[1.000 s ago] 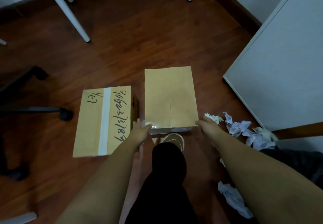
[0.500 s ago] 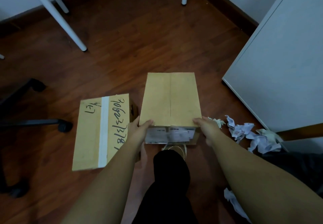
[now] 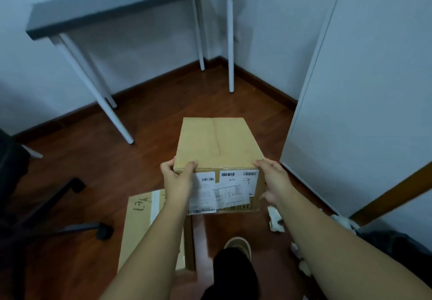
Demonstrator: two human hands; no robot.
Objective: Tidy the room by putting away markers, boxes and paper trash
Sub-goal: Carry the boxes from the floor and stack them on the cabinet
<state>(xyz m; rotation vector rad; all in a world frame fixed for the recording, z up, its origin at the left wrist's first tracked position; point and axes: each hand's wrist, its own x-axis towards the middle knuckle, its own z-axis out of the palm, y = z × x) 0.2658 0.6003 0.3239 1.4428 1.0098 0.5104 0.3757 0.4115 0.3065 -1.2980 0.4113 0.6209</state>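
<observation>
A brown cardboard box (image 3: 217, 143) with white shipping labels on its near face is held up off the floor in front of me. My left hand (image 3: 177, 180) grips its near left corner, thumb on top. My right hand (image 3: 273, 180) grips its near right corner. A second cardboard box (image 3: 140, 215), taped and with handwriting on top, lies on the floor below my left forearm. Crumpled paper (image 3: 275, 220) lies on the floor under my right forearm, with more scraps (image 3: 304, 264) nearer to me.
A dark-topped table (image 3: 131, 2) with white legs stands in the far corner. A white cabinet door (image 3: 364, 93) rises on the right. An office chair base (image 3: 70, 206) with castors sits at the left. My shoe (image 3: 238, 244) is on the wooden floor.
The labelled box has gone from resting on the floor to being lifted in both hands. My view has tilted up, bringing the table and walls into sight.
</observation>
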